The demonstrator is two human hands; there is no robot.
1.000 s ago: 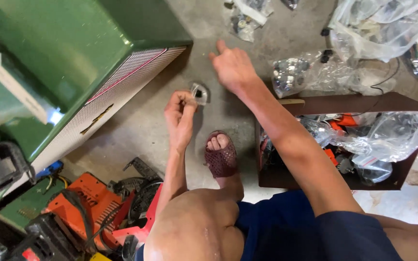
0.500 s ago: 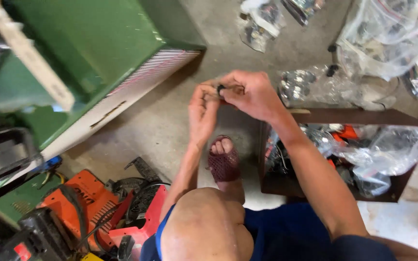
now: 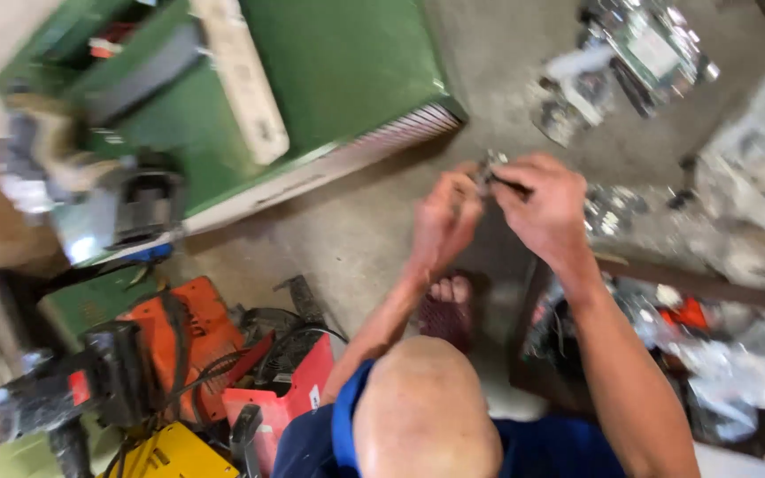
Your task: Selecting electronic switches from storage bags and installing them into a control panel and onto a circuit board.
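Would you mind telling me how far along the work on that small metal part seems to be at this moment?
Done: the small metal part is off the concrete floor and up between both hands. In hand: the left hand steadies it while the right hand works at it with a thin dark piece; blur hides details. Left: the plastic bags of parts on the floor lie untouched.

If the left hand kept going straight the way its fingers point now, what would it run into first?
Almost at once, the small metal part pinched between the left hand and right hand. Past that, probably the bare concrete floor, though blur leaves depth unclear.
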